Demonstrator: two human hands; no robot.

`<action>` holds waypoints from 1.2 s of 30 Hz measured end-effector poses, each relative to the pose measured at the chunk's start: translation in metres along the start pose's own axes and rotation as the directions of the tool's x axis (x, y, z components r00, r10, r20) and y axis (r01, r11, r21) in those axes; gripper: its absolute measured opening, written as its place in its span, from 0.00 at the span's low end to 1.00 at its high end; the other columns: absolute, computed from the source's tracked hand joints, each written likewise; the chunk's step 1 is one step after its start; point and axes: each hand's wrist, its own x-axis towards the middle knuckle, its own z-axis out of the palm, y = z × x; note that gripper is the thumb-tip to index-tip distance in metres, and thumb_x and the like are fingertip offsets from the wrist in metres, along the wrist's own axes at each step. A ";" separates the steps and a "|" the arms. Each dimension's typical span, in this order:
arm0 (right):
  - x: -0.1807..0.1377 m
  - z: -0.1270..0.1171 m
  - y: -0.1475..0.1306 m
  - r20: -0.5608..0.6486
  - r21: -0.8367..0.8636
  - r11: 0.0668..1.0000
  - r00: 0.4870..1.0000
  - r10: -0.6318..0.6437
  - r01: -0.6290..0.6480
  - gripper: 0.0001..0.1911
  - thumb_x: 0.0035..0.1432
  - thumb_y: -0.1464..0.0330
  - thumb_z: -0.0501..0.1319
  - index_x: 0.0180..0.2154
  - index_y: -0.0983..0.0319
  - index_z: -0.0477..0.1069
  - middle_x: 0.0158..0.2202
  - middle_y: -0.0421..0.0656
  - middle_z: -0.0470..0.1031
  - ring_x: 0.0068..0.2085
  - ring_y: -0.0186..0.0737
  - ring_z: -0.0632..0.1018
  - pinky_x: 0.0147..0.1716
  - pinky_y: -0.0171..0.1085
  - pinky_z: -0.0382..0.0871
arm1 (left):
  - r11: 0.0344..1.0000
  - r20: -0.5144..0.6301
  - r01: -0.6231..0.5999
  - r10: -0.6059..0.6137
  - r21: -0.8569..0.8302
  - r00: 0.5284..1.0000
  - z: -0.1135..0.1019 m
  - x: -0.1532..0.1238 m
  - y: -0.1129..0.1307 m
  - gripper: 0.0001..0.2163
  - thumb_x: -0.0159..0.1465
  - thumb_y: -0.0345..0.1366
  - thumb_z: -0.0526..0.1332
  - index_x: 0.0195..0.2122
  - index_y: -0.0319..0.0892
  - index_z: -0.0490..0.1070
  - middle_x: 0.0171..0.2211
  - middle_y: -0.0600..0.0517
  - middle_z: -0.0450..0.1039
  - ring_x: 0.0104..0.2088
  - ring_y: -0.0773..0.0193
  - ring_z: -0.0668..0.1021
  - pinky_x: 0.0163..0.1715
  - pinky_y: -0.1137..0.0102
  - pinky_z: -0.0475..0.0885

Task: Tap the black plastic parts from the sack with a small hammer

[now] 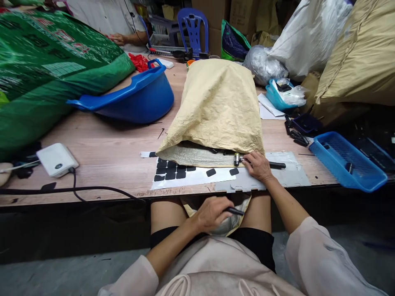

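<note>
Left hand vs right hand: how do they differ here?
Place: the left hand sits in the lap over a small bag; the right hand rests on the table by the mouth of the tan sack. Hold: the left hand pinches a thin black piece; the right hand grips a metal-headed tool. Both are closed on something.

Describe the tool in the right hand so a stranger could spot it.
Find the big tan sack in the middle. At its open near edge, the right hand holds a small hammer. Its shiny metal head and black handle set it apart from the flat black pads beside it.
</note>
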 end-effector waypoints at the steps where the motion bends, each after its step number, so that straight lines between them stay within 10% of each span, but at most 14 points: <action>1: 0.000 0.000 0.000 0.006 0.003 1.000 1.000 0.003 -0.003 0.11 0.72 0.62 0.58 0.43 0.59 0.77 0.39 0.46 0.77 0.42 0.46 0.73 0.45 0.42 0.67 | 0.999 0.052 0.054 -0.054 0.006 0.997 0.012 -0.006 -0.002 0.10 0.72 0.41 0.59 0.50 0.46 0.76 0.44 0.49 0.82 0.44 0.58 0.82 0.47 0.66 0.73; 6: 0.001 -0.002 -0.002 0.020 0.008 1.000 1.000 0.021 -0.022 0.11 0.72 0.61 0.58 0.43 0.58 0.77 0.39 0.46 0.77 0.42 0.46 0.73 0.45 0.42 0.66 | 0.821 0.182 0.557 -0.571 0.127 0.800 0.046 -0.005 -0.041 0.16 0.71 0.40 0.57 0.58 0.50 0.74 0.53 0.48 0.82 0.54 0.51 0.82 0.53 0.61 0.74; 9: 0.001 -0.003 -0.002 0.009 0.000 1.000 1.000 0.011 -0.011 0.11 0.72 0.62 0.58 0.43 0.58 0.77 0.39 0.46 0.77 0.42 0.46 0.73 0.45 0.42 0.66 | 0.733 0.213 0.662 -0.679 0.157 0.702 0.048 0.006 -0.057 0.20 0.72 0.39 0.56 0.64 0.55 0.70 0.59 0.49 0.79 0.61 0.50 0.78 0.60 0.57 0.72; 16: 0.001 -0.001 -0.003 0.014 -0.014 1.000 1.000 0.009 -0.009 0.11 0.72 0.62 0.58 0.43 0.59 0.76 0.39 0.46 0.77 0.42 0.46 0.73 0.44 0.42 0.65 | 0.911 0.298 0.412 -0.396 0.008 0.868 -0.006 0.009 -0.024 0.16 0.69 0.38 0.59 0.56 0.47 0.79 0.47 0.47 0.85 0.49 0.51 0.85 0.50 0.62 0.77; 19: 0.001 -0.001 -0.004 0.009 -0.015 1.000 1.000 0.017 -0.017 0.10 0.71 0.62 0.58 0.43 0.59 0.76 0.39 0.46 0.77 0.42 0.46 0.73 0.45 0.42 0.65 | 0.922 0.093 0.368 -0.359 -0.119 0.929 -0.055 0.031 -0.019 0.17 0.74 0.41 0.53 0.53 0.46 0.80 0.37 0.50 0.85 0.36 0.57 0.85 0.40 0.66 0.78; 23: 0.002 -0.002 -0.005 0.016 -0.010 1.000 1.000 0.021 -0.021 0.10 0.72 0.62 0.58 0.42 0.59 0.76 0.39 0.45 0.76 0.41 0.46 0.73 0.44 0.42 0.64 | 0.909 -0.347 0.394 -0.329 0.136 0.878 -0.112 0.077 -0.038 0.15 0.70 0.35 0.58 0.53 0.47 0.81 0.52 0.48 0.83 0.52 0.52 0.83 0.49 0.63 0.76; 36: 0.001 -0.003 -0.006 0.039 0.038 0.998 0.998 0.051 -0.053 0.09 0.72 0.62 0.58 0.42 0.58 0.75 0.40 0.45 0.77 0.42 0.46 0.73 0.45 0.42 0.65 | 0.702 -0.317 0.460 -0.335 0.545 0.887 -0.138 0.116 -0.052 0.15 0.62 0.29 0.62 0.49 0.47 0.81 0.49 0.45 0.77 0.55 0.48 0.77 0.52 0.58 0.70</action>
